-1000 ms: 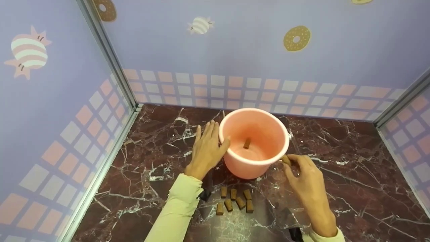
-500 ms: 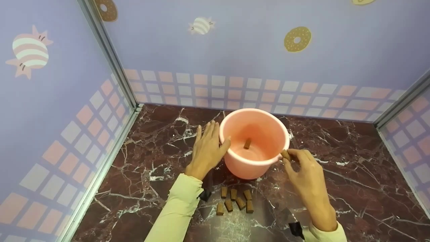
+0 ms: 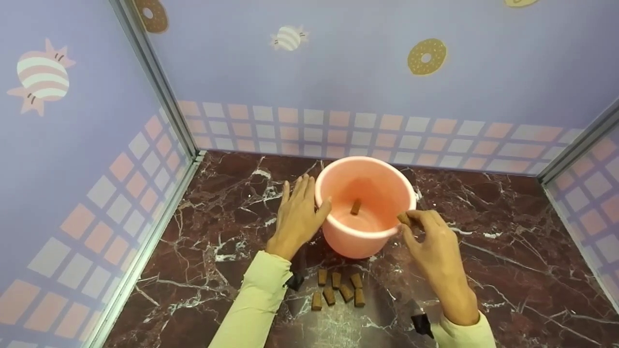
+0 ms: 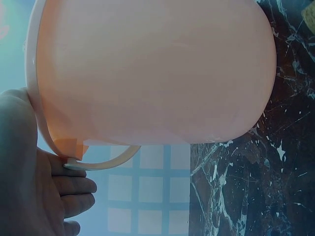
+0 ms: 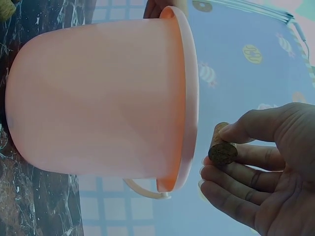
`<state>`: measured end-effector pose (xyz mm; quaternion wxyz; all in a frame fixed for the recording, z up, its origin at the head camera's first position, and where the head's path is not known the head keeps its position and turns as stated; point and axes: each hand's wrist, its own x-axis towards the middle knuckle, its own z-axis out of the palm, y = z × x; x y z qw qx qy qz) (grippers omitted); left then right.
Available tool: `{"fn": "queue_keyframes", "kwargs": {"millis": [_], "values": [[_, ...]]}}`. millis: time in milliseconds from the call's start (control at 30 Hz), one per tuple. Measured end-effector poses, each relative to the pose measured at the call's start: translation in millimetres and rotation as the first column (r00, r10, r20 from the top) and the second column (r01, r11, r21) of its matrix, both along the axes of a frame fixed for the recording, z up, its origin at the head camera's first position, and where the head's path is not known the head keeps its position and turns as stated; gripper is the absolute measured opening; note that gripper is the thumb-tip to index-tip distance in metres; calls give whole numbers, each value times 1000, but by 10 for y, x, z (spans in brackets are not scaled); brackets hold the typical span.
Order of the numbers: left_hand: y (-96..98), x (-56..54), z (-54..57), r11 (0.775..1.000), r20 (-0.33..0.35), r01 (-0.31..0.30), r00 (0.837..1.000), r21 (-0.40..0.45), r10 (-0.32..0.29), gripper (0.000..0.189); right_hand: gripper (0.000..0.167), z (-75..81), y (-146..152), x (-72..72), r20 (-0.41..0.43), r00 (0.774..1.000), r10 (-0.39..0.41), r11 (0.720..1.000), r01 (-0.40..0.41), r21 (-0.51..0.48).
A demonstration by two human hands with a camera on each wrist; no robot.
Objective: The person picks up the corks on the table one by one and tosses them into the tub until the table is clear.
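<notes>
A pink plastic bucket stands on the dark marbled table. My left hand holds it at the left of the rim, thumb over the edge and fingers stretched along the outside; the left wrist view shows those fingers by the handle joint. Between thumb and fingertips, my right hand pinches a tapered cork stopper at the bucket's right rim. One cork lies inside on the bottom. Several more corks sit in two loose rows in front of the bucket.
Patterned panels enclose the table at the back, left and right, joined by metal corner strips. The bucket's white handle hangs on its far side.
My right hand has risen from beside the bucket and shifted left, bringing its cork up to the rim. The left hand and the bucket have stayed in place.
</notes>
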<state>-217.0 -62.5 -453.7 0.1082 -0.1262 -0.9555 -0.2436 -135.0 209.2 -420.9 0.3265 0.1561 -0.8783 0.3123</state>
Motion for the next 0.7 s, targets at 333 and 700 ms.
{"fn": "queue_keyframes", "kwargs": {"millis": [333,700], "values": [[0,-2,1,1000,0,0,1000,-5,0,78,28,1,-46,-43,55,998,38,999,-37,-14],[2,3,1,1000,4,-5,1000,3,5,78,26,-10,-77,-91,48,997,58,998,-57,-24]]}}
